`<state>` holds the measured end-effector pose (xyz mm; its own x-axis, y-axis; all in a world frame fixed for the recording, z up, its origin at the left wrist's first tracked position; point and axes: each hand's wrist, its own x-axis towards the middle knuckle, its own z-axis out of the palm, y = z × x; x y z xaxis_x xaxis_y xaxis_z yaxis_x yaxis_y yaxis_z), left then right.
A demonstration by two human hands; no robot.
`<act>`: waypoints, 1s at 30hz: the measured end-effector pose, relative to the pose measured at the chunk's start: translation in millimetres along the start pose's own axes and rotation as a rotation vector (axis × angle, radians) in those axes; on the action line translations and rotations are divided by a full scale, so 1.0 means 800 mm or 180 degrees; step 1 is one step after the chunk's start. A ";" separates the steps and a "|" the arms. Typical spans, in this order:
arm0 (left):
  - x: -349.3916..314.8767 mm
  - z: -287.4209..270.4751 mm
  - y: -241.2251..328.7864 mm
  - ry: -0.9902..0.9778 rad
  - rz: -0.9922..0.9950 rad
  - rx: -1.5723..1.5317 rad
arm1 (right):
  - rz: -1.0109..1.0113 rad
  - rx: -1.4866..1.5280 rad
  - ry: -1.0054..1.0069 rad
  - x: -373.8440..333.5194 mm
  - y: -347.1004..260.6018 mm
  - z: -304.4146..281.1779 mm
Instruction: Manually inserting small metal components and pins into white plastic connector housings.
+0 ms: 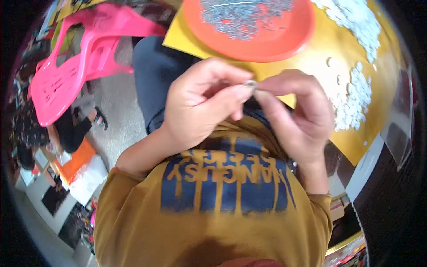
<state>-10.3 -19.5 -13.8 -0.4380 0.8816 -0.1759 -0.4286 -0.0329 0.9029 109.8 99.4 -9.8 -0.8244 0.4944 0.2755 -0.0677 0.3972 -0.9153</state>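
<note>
In front of my chest, my left hand (pixel 195 100) pinches a small round silvery-white piece (pixel 250 83) between thumb and forefinger. My right hand (pixel 302 109) meets it from the other side, thumb and forefinger pressed together at the piece's edge. Whether those right fingertips hold a separate small part is too blurred to tell. Just beyond both hands is an orange-red plate (pixel 262 54) bearing a heap of thin grey metal bits (pixel 238 20). Many small white discs (pixel 356 100) lie in a loose pile to the right of my right hand.
A yellow tabletop (pixel 307 64) carries the plate, with a larger heap of white pieces (pixel 356 22) at its far right. To the left stands a pink plastic chair (pixel 62 84). Another person's foot in a sandal (pixel 100 119) shows beyond it, near an orange box-like thing (pixel 80 160).
</note>
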 end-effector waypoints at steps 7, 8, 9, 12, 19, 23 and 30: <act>-0.006 -0.004 -0.009 0.0120 -0.0204 0.0025 | 0.0083 -0.0020 0.0044 -0.007 0.007 0.006; -0.005 -0.003 -0.010 0.0242 -0.0306 -0.0104 | 0.0017 -0.0084 0.0111 -0.009 0.008 0.006; -0.002 -0.003 -0.012 0.0233 -0.0312 -0.0208 | -0.0132 -0.0107 0.0212 -0.010 0.011 0.005; 0.002 -0.001 -0.013 0.0337 -0.0325 -0.0333 | -0.0700 -0.0745 0.0446 -0.017 0.016 -0.004; 0.003 0.010 -0.018 0.0239 -0.0550 -0.0374 | -0.0532 -0.1000 0.0649 -0.081 0.035 -0.046; 0.004 0.015 -0.021 0.0099 -0.0679 -0.0373 | -0.0513 -0.0880 0.1245 -0.099 0.047 -0.057; 0.003 0.023 -0.025 -0.0012 -0.0761 -0.0298 | -0.0332 -0.0912 0.1964 -0.100 0.042 -0.050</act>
<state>11.9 -8.1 -24.8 -0.3125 0.8713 -0.3784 -0.5910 0.1335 0.7955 195.8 103.7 -50.9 -0.3451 0.7585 0.5528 0.0919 0.6135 -0.7844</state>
